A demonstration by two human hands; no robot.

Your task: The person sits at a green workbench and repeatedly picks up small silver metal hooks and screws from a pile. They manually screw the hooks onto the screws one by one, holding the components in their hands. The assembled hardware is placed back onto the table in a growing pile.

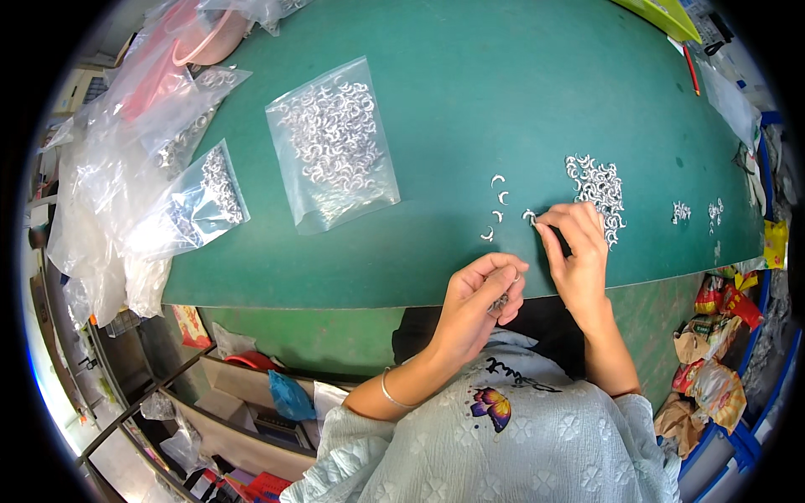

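Note:
My right hand has thumb and forefinger pinched on a small silver crescent-shaped metal piece at the green tabletop. Just to its left, several loose crescent pieces lie in a rough column. A heap of the same pieces spreads beyond and to the right of that hand. Over the near table edge, my left hand is curled palm-up around several small silvery metal pieces, partly hidden by its fingers.
Left of centre lies a clear bag of crescents. Further left are a smaller bag, plastic sheeting and a pink basin. Two small clusters, one nearer and one farther right, sit near a red pen.

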